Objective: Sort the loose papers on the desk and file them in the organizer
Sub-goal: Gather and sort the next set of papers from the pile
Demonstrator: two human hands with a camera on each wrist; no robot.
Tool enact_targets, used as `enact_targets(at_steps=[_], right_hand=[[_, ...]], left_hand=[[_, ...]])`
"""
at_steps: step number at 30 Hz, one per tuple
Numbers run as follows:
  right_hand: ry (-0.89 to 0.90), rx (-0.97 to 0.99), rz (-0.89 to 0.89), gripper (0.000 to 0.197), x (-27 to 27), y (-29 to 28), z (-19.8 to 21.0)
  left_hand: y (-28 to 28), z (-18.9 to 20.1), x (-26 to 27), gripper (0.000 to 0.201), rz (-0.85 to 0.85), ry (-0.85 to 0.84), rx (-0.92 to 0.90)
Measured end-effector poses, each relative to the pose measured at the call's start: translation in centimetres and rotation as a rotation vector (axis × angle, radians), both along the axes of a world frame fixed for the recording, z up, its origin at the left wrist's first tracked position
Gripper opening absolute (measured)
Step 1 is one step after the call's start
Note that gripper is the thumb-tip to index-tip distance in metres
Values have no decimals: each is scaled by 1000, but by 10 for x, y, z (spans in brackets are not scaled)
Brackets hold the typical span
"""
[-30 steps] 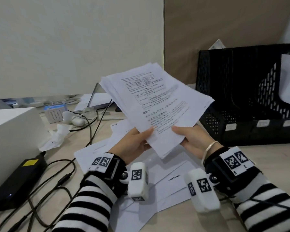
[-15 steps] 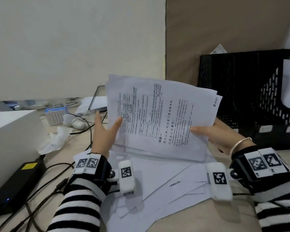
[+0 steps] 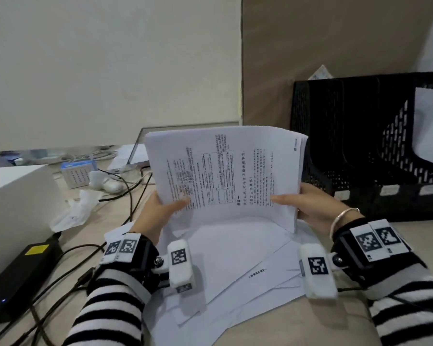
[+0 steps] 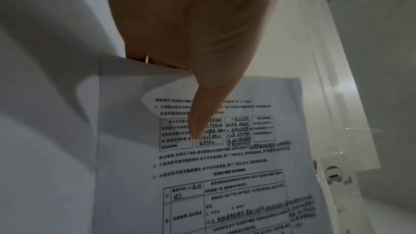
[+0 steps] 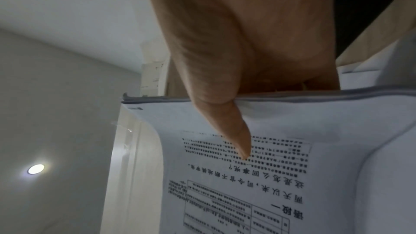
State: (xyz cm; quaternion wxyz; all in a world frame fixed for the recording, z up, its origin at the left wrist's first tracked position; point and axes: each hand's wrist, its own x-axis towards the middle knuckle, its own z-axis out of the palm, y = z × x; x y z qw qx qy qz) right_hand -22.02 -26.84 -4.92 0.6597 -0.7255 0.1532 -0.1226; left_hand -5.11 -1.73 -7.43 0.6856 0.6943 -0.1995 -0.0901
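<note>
The person stands a stack of printed papers [image 3: 225,173] on its long edge over the desk [image 3: 298,320], pinched at both sides: the left hand [image 3: 158,211] has its thumb across the printed face with the fingers hidden behind, and the right hand [image 3: 308,206] holds the other side the same way, thumb on the front. More loose sheets [image 3: 235,265] lie fanned out flat on the desk right under the stack, between the two wrists. The black mesh organizer [image 3: 360,146] sits just to the right of the held stack, near it but not touching; one white sheet [image 3: 430,126] already leans in a right-hand slot, cut off by the frame edge. To the left are a white box [image 3: 15,196], a black power brick [image 3: 20,273] with a yellow label and tangled cables [image 3: 68,275], a crumpled white wrapper [image 3: 73,213] and a small blue-topped box [image 3: 76,173] farther back. The top page carries Chinese print with tables, turned sideways; in the right wrist view a heading reads 语段一 and a larger line below it is partly legible, while the small print is too blurred to read. The pale label tabs on the organizer's front are unreadable. A silver bangle [image 3: 340,216] circles the right wrist.
</note>
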Motion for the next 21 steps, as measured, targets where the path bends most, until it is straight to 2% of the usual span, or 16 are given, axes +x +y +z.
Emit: enact_targets(at_steps=[4, 7, 10, 13, 15, 18, 21], right_hand=[[50, 37, -14, 29, 1, 4, -2], [33, 31, -105, 29, 3, 6, -4], [-5, 8, -179, 34, 4, 7, -1], [-84, 154, -195, 33, 5, 10, 2], [-157, 270, -195, 33, 8, 15, 3], [-217, 384, -148, 27, 14, 27, 2], [-192, 404, -42, 27, 17, 43, -2]], left_hand=[[-2, -9, 9, 29, 39, 69, 27], [-5, -10, 10, 24, 120, 63, 6], [-6, 0, 7, 37, 223, -23, -43], [-5, 8, 4, 56, 342, 32, -157], [-6, 11, 0, 59, 249, 184, -190], [-21, 20, -15, 42, -119, 413, -178], [-40, 25, -38, 47, -387, 418, -124]])
